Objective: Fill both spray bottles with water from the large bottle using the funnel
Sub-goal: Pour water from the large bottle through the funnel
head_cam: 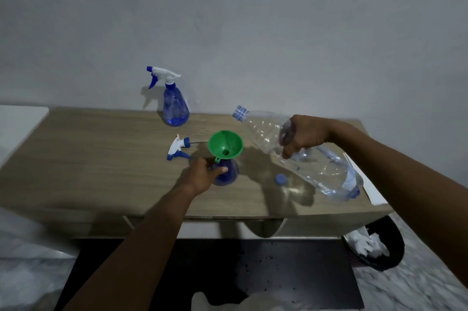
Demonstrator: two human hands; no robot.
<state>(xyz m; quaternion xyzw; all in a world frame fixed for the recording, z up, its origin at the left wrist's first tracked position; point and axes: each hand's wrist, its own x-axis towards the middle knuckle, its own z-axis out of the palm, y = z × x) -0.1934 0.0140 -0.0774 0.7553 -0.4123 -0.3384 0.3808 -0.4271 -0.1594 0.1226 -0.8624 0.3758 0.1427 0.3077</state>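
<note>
A green funnel (225, 144) sits in the neck of a blue spray bottle (228, 174) near the middle of the wooden table (101, 159). My left hand (202, 175) grips that bottle's body from the left. My right hand (302, 136) holds the large clear bottle (316, 161) tilted, its open neck raised up and to the left, above and right of the funnel. A little water lies in its lower end. The removed spray head (178, 150) lies on the table left of the funnel. The second spray bottle (174, 103), head on, stands at the back.
A blue cap (281, 179) lies on the table under the large bottle. A white sheet (372, 191) lies at the table's right edge. A black bin (374, 245) with white paper stands on the floor to the right. A white surface (17, 123) adjoins the left.
</note>
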